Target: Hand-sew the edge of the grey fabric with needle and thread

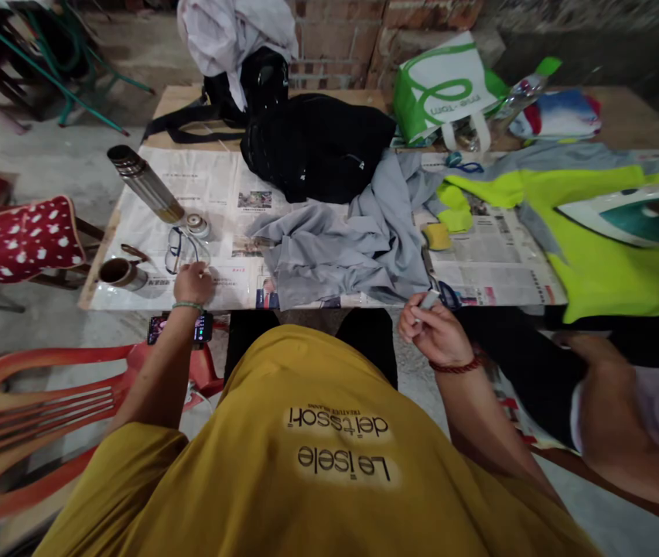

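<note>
Broadly, the desk (625, 116) is covered with newspaper (213, 186), and a grey garment (353, 240) lies crumpled in the middle of it, beside a black bag (318, 143). Left of the garment, glasses (182, 249) rest on the paper, and the left hand (193, 282) touches them with curled fingers. The right hand (431, 329), held off the desk edge, pinches a small pale object (429, 299).
</note>
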Demonstrator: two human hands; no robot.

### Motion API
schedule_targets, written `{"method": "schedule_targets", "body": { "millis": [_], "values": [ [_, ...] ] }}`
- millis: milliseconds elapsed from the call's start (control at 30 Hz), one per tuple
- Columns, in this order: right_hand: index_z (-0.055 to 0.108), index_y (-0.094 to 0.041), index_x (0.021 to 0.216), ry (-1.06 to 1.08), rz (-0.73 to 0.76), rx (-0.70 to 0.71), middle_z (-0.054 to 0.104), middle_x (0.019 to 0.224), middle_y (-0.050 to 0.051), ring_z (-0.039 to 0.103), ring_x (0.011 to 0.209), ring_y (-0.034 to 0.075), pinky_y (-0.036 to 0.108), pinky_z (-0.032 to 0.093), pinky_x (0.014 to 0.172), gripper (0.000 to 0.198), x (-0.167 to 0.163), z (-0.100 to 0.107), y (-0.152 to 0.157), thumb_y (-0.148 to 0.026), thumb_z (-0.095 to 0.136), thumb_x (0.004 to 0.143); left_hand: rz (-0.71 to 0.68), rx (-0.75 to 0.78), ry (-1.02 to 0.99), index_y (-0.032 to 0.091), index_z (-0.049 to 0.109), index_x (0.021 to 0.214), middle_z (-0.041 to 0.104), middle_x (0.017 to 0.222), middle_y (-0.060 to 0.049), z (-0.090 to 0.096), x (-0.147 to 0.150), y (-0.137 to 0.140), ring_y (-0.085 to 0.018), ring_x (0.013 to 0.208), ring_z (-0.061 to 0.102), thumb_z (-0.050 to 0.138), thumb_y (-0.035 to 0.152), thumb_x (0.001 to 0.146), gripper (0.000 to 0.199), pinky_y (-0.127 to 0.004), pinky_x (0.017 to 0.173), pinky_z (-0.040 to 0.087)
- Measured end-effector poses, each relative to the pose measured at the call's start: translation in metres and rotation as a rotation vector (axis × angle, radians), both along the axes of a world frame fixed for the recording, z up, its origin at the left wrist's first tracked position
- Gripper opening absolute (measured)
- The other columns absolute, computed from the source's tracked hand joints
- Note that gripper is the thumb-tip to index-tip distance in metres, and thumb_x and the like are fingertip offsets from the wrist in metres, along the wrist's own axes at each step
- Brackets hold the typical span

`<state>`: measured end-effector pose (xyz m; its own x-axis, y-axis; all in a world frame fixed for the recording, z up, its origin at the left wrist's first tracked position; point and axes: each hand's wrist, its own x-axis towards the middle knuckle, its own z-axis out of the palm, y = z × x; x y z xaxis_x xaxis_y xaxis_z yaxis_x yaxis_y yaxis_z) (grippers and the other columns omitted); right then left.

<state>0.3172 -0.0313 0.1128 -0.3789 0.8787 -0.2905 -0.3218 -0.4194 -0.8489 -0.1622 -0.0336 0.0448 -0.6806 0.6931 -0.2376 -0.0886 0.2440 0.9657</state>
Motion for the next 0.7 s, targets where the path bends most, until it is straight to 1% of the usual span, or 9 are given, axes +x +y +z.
{"method": "schedule_targets", "body": {
  "millis": [67, 133, 233, 300, 367, 433, 500, 600, 700],
  "values": [
    [0.051, -0.023, 0.088, -0.019, 0.016, 0.011, 0.051, 0.061, -0.006, 0.048, 0.048, 0.010, 0.025, 0.040, 0.046, 0.022, -0.011, -0.004, -0.001, -0.026, 0.069, 0.076, -0.046, -0.085, 0.293, 0.017, 0.064, 0.089, 0.058, 0.115, -0.011, 0.008, 0.009, -0.006, -0.022, 0.090, 0.063, 0.060, -0.008, 0.052, 0.046, -0.022, 0.060, 0.046],
    [0.050, -0.022, 0.089, -0.031, 0.030, 0.024, 0.054, 0.061, -0.006, 0.051, 0.048, 0.010, 0.025, 0.041, 0.045, 0.024, -0.020, -0.007, -0.002, -0.027, 0.070, 0.076, -0.092, -0.189, 0.617, 0.020, 0.062, 0.110, 0.045, 0.140, -0.016, 0.021, 0.022, -0.013, -0.031, 0.112, 0.056, 0.060, -0.008, 0.054, 0.062, -0.029, 0.072, 0.049],
    [0.050, -0.021, 0.089, -0.026, 0.067, 0.041, 0.056, 0.061, -0.006, 0.052, 0.047, 0.011, 0.024, 0.041, 0.044, 0.024, -0.034, -0.008, -0.005, -0.028, 0.070, 0.077, -0.140, -0.123, 0.838, 0.020, 0.058, 0.119, 0.032, 0.151, -0.016, 0.045, 0.047, -0.022, -0.036, 0.127, 0.045, 0.063, -0.003, 0.062, 0.061, -0.032, 0.077, 0.049],
    [0.051, -0.020, 0.089, 0.002, 0.103, 0.050, 0.056, 0.060, -0.006, 0.053, 0.046, 0.011, 0.024, 0.041, 0.044, 0.024, -0.044, -0.007, -0.007, -0.029, 0.070, 0.078, -0.186, -0.003, 0.788, 0.018, 0.064, 0.103, 0.043, 0.143, -0.015, 0.060, 0.071, -0.026, -0.033, 0.124, 0.048, 0.068, 0.006, 0.067, 0.038, -0.028, 0.073, 0.050],
    [0.051, -0.020, 0.088, 0.046, 0.152, 0.055, 0.057, 0.060, -0.005, 0.053, 0.046, 0.010, 0.024, 0.042, 0.045, 0.023, -0.057, -0.006, -0.009, -0.029, 0.069, 0.079, -0.313, 0.106, 0.611, 0.016, 0.064, 0.073, 0.061, 0.114, -0.014, 0.072, 0.100, -0.028, -0.028, 0.106, 0.058, 0.071, 0.014, 0.071, 0.007, -0.025, 0.068, 0.049],
    [0.050, -0.019, 0.087, 0.093, 0.205, 0.056, 0.056, 0.060, -0.005, 0.053, 0.045, 0.010, 0.023, 0.041, 0.045, 0.022, -0.069, -0.006, -0.011, -0.028, 0.069, 0.079, -0.494, 0.219, 0.375, 0.016, 0.063, 0.062, 0.065, 0.094, -0.011, 0.076, 0.133, -0.027, -0.022, 0.090, 0.062, 0.072, 0.017, 0.071, 0.014, -0.025, 0.068, 0.050],
    [0.051, -0.019, 0.088, 0.130, 0.257, 0.046, 0.056, 0.060, -0.005, 0.053, 0.045, 0.009, 0.022, 0.041, 0.045, 0.022, -0.080, -0.006, -0.013, -0.029, 0.068, 0.080, -0.691, 0.292, 0.108, 0.018, 0.070, 0.077, 0.065, 0.100, -0.011, 0.074, 0.165, -0.026, -0.018, 0.077, 0.063, 0.074, 0.016, 0.068, 0.010, -0.025, 0.061, 0.050],
    [0.051, -0.019, 0.089, 0.161, 0.316, 0.021, 0.057, 0.061, -0.005, 0.054, 0.045, 0.009, 0.021, 0.041, 0.043, 0.022, -0.090, -0.006, -0.016, -0.030, 0.068, 0.080, -1.048, 0.248, -0.214, 0.022, 0.068, 0.109, 0.067, 0.092, -0.007, 0.061, 0.198, -0.025, -0.013, 0.057, 0.059, 0.073, 0.016, 0.068, 0.042, -0.025, 0.051, 0.048],
    [0.050, -0.019, 0.089, 0.175, 0.304, 0.004, 0.057, 0.060, -0.006, 0.054, 0.044, 0.009, 0.020, 0.041, 0.042, 0.021, -0.091, -0.007, -0.016, -0.027, 0.067, 0.080, -1.277, 0.213, -0.217, 0.020, 0.069, 0.106, 0.067, 0.078, -0.005, 0.046, 0.210, -0.026, -0.012, 0.053, 0.056, 0.065, 0.023, 0.078, 0.028, -0.024, 0.051, 0.046]
  ]
}}
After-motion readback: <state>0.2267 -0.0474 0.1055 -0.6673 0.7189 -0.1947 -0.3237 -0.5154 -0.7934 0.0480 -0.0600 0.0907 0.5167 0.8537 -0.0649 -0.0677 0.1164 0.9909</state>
